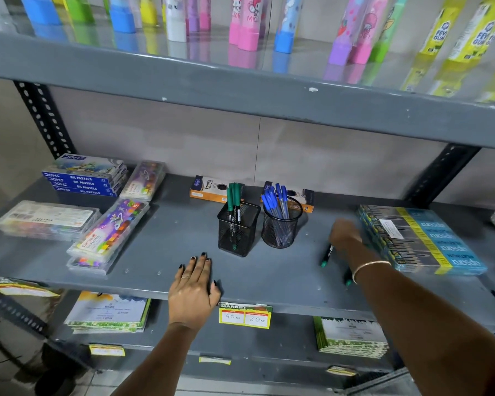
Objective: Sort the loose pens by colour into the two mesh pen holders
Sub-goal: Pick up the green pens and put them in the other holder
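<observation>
Grey steel shelf (160,224) carries our two black mesh holders side by side: the square holder (237,230) has green pens (233,195) standing in it, and the round holder (280,224) just to its right has blue pens (275,200). Our left hand (193,287) lies flat and released on the shelf's front edge. Our right hand (345,234), blurred, reaches over a loose green-capped pen (327,255) beside a blue and yellow packet (429,241); we cannot tell whether it grips the pen, and another green tip (348,282) shows under the wrist.
</observation>
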Demonstrator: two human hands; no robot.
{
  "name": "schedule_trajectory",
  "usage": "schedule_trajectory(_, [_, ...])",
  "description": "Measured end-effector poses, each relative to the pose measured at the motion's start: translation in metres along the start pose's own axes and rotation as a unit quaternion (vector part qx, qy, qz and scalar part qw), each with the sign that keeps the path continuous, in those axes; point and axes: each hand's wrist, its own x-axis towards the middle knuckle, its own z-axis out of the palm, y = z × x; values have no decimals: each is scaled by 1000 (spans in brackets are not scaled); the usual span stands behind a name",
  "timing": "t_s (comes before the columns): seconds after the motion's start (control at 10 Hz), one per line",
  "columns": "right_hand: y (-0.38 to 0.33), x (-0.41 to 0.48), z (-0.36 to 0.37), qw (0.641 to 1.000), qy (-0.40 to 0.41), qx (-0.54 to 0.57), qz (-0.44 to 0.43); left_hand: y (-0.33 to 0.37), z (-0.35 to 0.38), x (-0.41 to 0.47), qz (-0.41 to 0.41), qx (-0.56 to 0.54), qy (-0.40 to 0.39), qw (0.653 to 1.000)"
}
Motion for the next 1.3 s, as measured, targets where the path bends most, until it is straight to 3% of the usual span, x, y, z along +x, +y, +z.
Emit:
schedule_trajectory(0.3, [-8,2,4,984,52,160,62,1,-2,0,-2,7,-10,1000])
schedule_trajectory(0.4, [-47,1,-38,945,131,298,13,1,-1,0,-4,7,-14,1000])
schedule_trajectory(0.5, [-86,-9,-71,915,175,361,-53,1,-2,0,-3,7,-15,1000])
schedule_trajectory(0.6, [-124,-25,-84,914,185,337,-126,0,-1,-1,-3,5,-15,1000])
schedule_trajectory(0.7, [-160,-43,-58,942,80,257,-201,0,-2,0,-2,4,-9,1000])
schedule_trajectory(0.8, [-172,-49,-31,960,11,195,-202,1,-1,-1,-4,2,-8,1000])
schedule_trajectory(1.0, [-180,-54,0,975,-18,79,-207,2,0,0,-1,1,-9,1000])
schedule_trajectory(1.1, [-177,-56,6,973,-20,66,-219,2,-1,0,-1,1,-8,1000])
schedule_trajectory(1.3, [-159,-31,-26,971,10,162,-173,1,-3,-1,0,7,-10,1000])
